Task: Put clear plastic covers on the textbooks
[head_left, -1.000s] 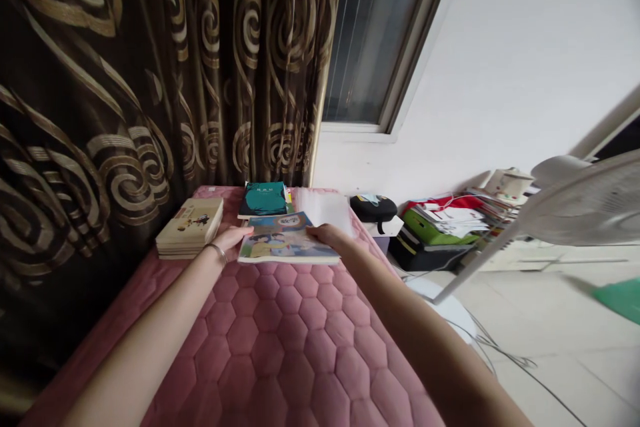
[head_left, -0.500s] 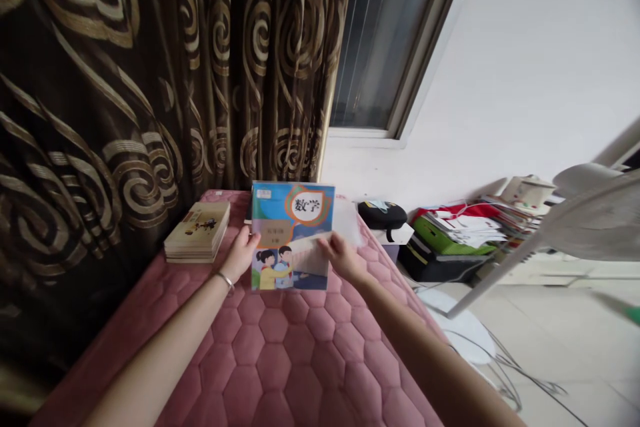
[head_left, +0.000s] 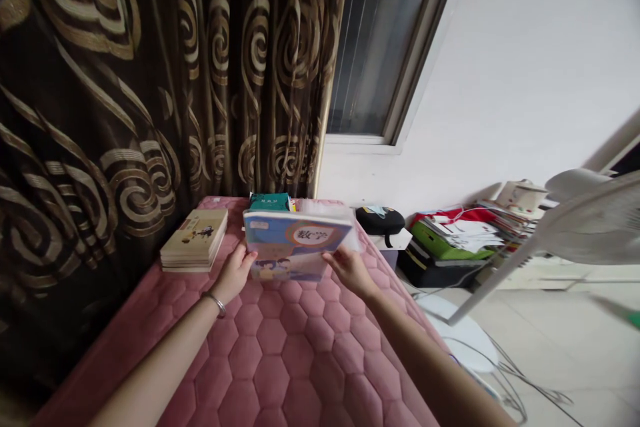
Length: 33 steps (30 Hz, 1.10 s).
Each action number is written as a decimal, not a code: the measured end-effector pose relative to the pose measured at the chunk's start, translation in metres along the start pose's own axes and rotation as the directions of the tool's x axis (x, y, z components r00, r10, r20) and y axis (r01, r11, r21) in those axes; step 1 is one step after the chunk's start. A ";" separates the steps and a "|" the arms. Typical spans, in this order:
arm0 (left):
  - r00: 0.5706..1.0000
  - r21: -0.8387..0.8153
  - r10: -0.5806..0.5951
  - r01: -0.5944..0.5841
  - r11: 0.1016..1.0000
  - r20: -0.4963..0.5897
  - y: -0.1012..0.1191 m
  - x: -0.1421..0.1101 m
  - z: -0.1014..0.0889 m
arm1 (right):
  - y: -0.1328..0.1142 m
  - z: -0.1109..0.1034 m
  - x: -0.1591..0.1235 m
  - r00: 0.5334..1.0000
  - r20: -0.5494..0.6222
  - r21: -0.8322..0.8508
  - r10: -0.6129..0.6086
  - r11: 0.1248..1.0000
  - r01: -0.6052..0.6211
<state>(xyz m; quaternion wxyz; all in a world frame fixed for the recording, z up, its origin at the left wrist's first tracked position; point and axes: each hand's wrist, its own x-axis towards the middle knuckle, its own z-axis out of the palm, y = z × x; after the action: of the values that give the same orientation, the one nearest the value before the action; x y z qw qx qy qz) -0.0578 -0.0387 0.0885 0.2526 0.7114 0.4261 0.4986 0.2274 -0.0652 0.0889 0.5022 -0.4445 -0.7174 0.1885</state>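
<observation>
Head view, book (head_left: 293, 248), seemingly between fingers (head_left: 344, 255)

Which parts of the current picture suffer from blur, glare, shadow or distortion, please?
Head view: the blue book is motion-smeared, with a pale sheen across it; head view: the fan looks soft and stretched at the right edge; head view: the curtain sinks into dark shadow at lower left.
</observation>
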 end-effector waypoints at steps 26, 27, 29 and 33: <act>0.748 0.223 -0.662 0.638 0.737 0.047 -0.056 -0.047 0.029 | 0.039 0.065 -0.058 0.796 0.135 -0.068 0.591 0.807 -0.587; 0.740 0.241 -0.672 0.646 0.724 0.033 -0.057 -0.049 0.030 | 0.041 0.067 -0.061 0.793 0.122 -0.078 0.597 0.802 -0.592; 0.734 0.264 -0.679 0.655 0.708 0.001 -0.058 -0.053 0.032 | 0.045 0.068 -0.066 0.791 0.103 -0.086 0.603 0.798 -0.597; 0.738 0.252 -0.674 0.659 0.709 -0.031 -0.056 -0.062 0.038 | 0.048 0.066 -0.075 0.783 0.090 -0.075 0.616 0.788 -0.611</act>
<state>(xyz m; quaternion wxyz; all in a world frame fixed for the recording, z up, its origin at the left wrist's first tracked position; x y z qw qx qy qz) -0.0514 -0.0608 -0.0007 0.3383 0.5507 0.7041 0.2942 0.1982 -0.0902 -0.0148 0.3641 -0.6530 -0.5642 0.3504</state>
